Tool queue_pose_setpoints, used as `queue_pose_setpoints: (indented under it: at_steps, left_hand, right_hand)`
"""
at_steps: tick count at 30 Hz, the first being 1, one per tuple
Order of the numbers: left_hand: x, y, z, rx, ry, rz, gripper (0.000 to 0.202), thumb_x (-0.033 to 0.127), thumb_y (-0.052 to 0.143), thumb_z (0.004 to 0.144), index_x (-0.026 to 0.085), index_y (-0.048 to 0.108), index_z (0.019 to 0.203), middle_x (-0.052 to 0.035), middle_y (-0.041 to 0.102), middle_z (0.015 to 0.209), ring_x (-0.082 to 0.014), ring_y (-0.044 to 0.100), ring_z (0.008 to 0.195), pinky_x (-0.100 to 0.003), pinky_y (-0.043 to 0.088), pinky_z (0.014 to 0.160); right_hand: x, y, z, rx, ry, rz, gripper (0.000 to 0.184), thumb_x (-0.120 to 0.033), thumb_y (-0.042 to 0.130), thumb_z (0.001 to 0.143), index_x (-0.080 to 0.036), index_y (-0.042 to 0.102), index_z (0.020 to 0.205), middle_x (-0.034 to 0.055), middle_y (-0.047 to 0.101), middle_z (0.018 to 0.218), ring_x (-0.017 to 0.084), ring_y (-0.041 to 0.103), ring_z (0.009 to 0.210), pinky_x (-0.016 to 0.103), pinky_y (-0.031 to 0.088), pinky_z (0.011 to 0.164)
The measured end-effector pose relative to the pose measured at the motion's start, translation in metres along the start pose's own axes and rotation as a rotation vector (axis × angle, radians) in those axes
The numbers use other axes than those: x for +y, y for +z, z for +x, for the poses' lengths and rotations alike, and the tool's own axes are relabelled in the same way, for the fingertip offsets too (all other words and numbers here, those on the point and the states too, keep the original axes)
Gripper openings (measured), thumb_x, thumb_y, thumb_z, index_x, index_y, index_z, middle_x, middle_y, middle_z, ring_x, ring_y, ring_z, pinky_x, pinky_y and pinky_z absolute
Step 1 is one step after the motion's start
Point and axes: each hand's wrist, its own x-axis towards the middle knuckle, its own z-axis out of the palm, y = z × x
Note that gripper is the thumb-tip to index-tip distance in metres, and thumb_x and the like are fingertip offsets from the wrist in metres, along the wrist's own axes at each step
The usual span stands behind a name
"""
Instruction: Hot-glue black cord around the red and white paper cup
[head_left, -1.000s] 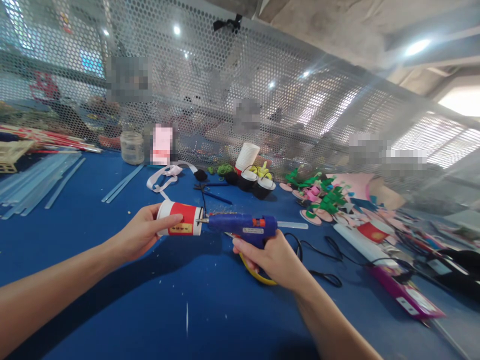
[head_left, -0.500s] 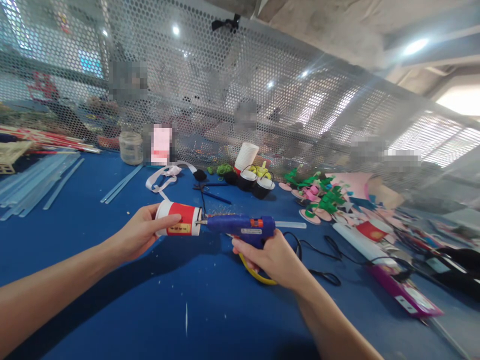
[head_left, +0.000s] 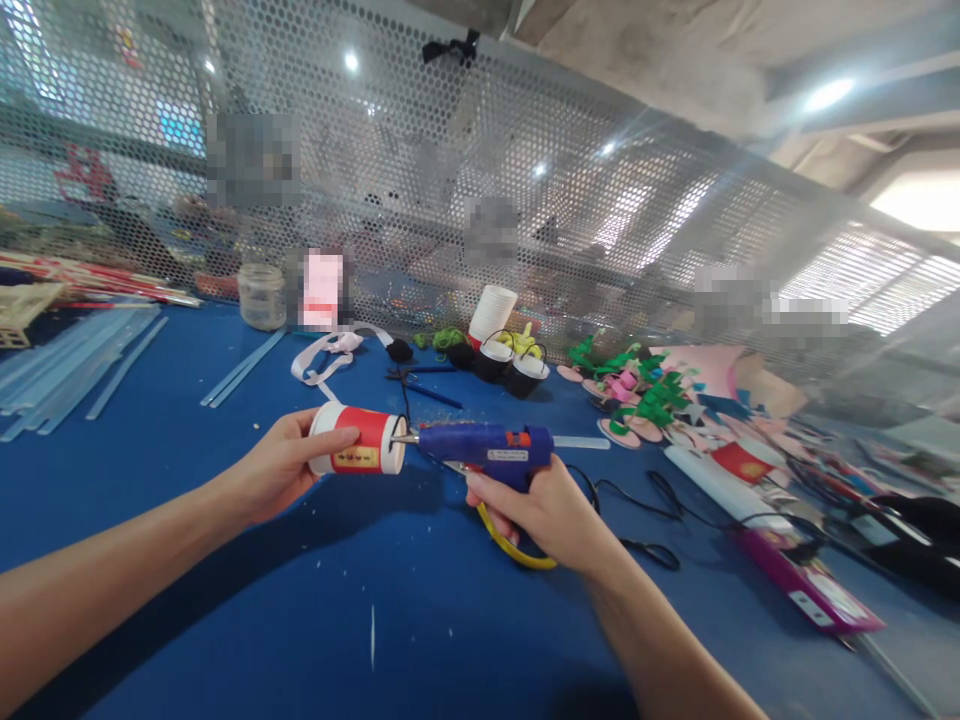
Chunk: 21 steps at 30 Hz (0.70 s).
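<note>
My left hand (head_left: 279, 468) is closed around a white paper cup (head_left: 367, 440) with a red and gold band, tipped on its side with one end facing right. In my right hand (head_left: 551, 515) is a blue glue gun (head_left: 480, 443), held by its handle. Its metal nozzle meets the cup's right end, at or just inside the rim; exact contact is hard to tell. A clear glue stick (head_left: 581, 442) juts from the back of the gun. Below the gun, yellow-handled scissors (head_left: 517, 553) are partly hidden by my right hand.
Clear glue sticks (head_left: 82, 355) and a glass jar (head_left: 262, 297) lie left. White ribbon (head_left: 311, 360), blue-handled pliers (head_left: 431, 390), stacked paper cups (head_left: 491, 315) and small black-and-white buckets (head_left: 527, 372) stand behind. Green and pink craft pieces (head_left: 637, 390), a black cord (head_left: 637, 495) and a purple box (head_left: 810, 585) are right.
The cup has turned slightly, so its right rim shows more. The glue gun has shifted a little right and tilted slightly. Both hands keep their grip.
</note>
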Motion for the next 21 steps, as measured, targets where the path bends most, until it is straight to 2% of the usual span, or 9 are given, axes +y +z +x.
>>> queue_pose_setpoints:
  at_steps: [6, 12, 21]
  left_hand:
    - [0.0006, -0.0003, 0.0006, 0.012, -0.019, -0.017, 0.011, 0.009, 0.064, 0.063, 0.009, 0.065, 0.074, -0.0096, 0.07, 0.068, -0.0153, 0.064, 0.059, -0.021, 0.051, 0.061]
    - [-0.001, 0.0004, -0.0006, -0.014, 0.001, 0.013, 0.012, 0.011, 0.067, 0.06, 0.009, 0.066, 0.072, -0.0082, 0.07, 0.069, -0.0147, 0.063, 0.061, -0.02, 0.051, 0.059]
    - [-0.0011, -0.0004, 0.0004, 0.0, 0.031, 0.044, 0.014, 0.012, 0.068, 0.06, 0.011, 0.066, 0.074, -0.0074, 0.07, 0.069, -0.0145, 0.064, 0.06, -0.021, 0.05, 0.061]
  right_hand:
    - [0.0019, -0.0004, -0.0027, -0.074, 0.036, -0.035, 0.023, -0.035, 0.053, 0.071, -0.014, 0.053, 0.061, -0.0057, 0.043, 0.038, 0.005, 0.038, 0.033, 0.017, 0.036, 0.035]
    - [0.0007, -0.0001, -0.0029, 0.0, -0.017, -0.008, 0.021, -0.033, 0.052, 0.072, -0.014, 0.053, 0.064, -0.0063, 0.042, 0.038, 0.005, 0.038, 0.034, 0.018, 0.037, 0.036]
    - [-0.0056, 0.0018, -0.0036, 0.029, 0.055, -0.085, 0.018, -0.032, 0.054, 0.067, -0.016, 0.053, 0.058, -0.0061, 0.043, 0.037, 0.006, 0.04, 0.033, 0.018, 0.037, 0.034]
